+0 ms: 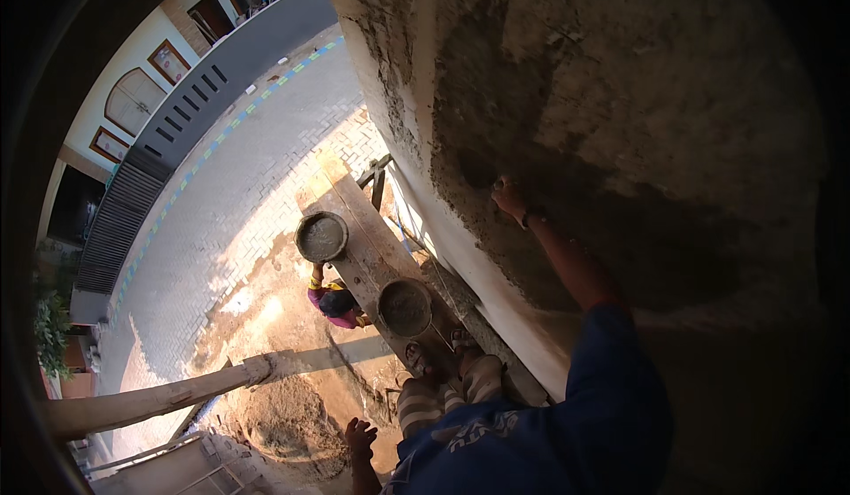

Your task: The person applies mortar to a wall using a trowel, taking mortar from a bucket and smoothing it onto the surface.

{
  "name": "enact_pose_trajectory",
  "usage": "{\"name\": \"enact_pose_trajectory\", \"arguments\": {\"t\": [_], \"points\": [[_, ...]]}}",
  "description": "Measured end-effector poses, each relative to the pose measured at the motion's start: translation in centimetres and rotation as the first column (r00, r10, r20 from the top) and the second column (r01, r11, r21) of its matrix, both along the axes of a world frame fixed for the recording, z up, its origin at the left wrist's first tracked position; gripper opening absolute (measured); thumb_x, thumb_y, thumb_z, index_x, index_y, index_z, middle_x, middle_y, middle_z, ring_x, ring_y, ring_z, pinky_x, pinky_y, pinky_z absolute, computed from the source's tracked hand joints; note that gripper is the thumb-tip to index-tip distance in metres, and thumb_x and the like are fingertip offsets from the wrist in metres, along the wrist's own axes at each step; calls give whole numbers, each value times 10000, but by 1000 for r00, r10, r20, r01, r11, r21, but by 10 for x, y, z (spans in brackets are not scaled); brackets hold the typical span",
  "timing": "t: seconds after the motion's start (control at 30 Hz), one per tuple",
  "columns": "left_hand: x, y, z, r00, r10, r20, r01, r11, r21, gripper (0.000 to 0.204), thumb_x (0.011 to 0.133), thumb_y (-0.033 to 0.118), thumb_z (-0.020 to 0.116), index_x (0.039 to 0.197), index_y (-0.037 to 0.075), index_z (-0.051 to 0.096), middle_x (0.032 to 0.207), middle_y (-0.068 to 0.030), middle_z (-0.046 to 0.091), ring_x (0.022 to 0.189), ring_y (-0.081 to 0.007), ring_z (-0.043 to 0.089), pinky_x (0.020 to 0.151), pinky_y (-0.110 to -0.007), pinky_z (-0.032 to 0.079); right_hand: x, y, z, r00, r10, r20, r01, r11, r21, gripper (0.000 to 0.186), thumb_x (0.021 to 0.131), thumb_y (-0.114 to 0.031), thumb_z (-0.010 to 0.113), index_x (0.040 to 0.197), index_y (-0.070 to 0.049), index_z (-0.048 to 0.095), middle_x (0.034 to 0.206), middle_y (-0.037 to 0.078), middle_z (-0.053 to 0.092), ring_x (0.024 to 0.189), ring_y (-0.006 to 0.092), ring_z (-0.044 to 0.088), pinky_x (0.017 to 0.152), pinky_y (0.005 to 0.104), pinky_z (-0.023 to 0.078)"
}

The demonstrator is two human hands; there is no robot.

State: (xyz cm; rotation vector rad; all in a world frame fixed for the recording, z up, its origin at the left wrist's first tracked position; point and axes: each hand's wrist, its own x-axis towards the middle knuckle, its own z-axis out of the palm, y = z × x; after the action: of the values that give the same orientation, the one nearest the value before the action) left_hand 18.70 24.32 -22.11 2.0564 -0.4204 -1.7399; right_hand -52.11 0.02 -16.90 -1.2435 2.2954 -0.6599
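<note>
My right hand (511, 201) reaches out to the rough wall (549, 79), its fingers closed round what looks like a trowel (479, 171). The blade is dark and hard to make out against the wet mortar (611, 220) spread there. Low beside my body, my left hand (360, 438) hangs with fingers loosely apart and nothing in it. A round basin of grey mortar (405, 308) rests on the plank just ahead of my feet. Farther along, a second mortar basin (322, 236) sits at the plank's left edge, with a co-worker's raised hand at its underside.
I stand on a raised wooden plank platform (359, 220) along the wall. Below on the left is the co-worker (336, 303) in a dark cap. A wooden pole (168, 404) crosses at lower left, above a sand heap (288, 420). Beyond lies a paved street (239, 167).
</note>
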Motion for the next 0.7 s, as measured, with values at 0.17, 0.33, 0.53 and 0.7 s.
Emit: {"name": "enact_pose_trajectory", "arguments": {"t": [0.17, 0.33, 0.53, 0.7], "points": [[44, 71, 5, 969, 206, 137, -225, 965, 134, 433, 922, 94, 503, 1335, 45, 381, 996, -197, 591, 612, -294, 611, 471, -353, 482, 63, -38, 74, 996, -7, 89, 30, 966, -258, 508, 770, -259, 605, 1216, -32, 522, 1036, 201, 630, 986, 332, 601, 781, 413, 478], [34, 82, -2, 983, 102, 153, -134, 967, 219, 372, 930, 127, 490, 1284, 41, 416, 973, -189, 592, 652, -315, 634, 493, -388, 511, 40, -20, 123, 994, -53, 91, 77, 956, -284, 501, 805, -245, 591, 1239, -10, 503, 948, 169, 658, 901, 323, 629, 746, 399, 486], [17, 47, -5, 988, 153, -5, -152, 985, 82, 382, 933, 147, 493, 1295, 50, 418, 953, -167, 589, 665, -312, 638, 516, -388, 512, 34, 2, 153, 897, -104, -429, -142, 852, -503, 386, 791, -268, 608, 1102, -40, 591, 927, 207, 647, 842, 336, 639, 729, 418, 497], [8, 13, 8, 985, 151, -85, -157, 985, -71, 354, 911, 109, 507, 1247, 21, 438, 925, -177, 573, 651, -293, 623, 522, -373, 489, 53, 45, 196, 941, -66, -333, -78, 913, -401, 428, 876, -289, 579, 1214, -40, 498, 936, 186, 658, 838, 337, 642, 721, 413, 500]]}}
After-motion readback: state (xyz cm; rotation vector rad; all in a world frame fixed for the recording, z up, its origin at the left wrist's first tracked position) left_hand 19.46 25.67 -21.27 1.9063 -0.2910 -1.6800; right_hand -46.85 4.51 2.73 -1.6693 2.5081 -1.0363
